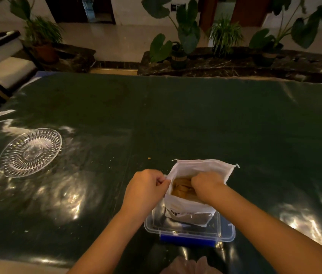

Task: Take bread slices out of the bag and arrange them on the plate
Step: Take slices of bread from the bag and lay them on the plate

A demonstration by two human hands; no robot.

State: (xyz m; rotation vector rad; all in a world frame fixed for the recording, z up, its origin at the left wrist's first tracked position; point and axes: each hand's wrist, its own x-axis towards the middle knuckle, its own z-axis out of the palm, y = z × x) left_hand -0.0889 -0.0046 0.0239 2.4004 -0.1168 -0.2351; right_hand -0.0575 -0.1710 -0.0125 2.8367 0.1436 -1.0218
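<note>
Dark glossy table, potted plants beyond its far edge. Empty glass plate near left edge. Left hand pinches the bag rim; right hand curls closed inside, on the bread, grip unclear.

Glossy dark plastic sheet over table, clear cut-glass plate far left of left hand, thin white plastic bag, transparent plastic container beneath

You have bare tabletop between the bag and the plate, nothing standing across it. Both hands crowd the bag's mouth; the container walls hem in its base.
</note>
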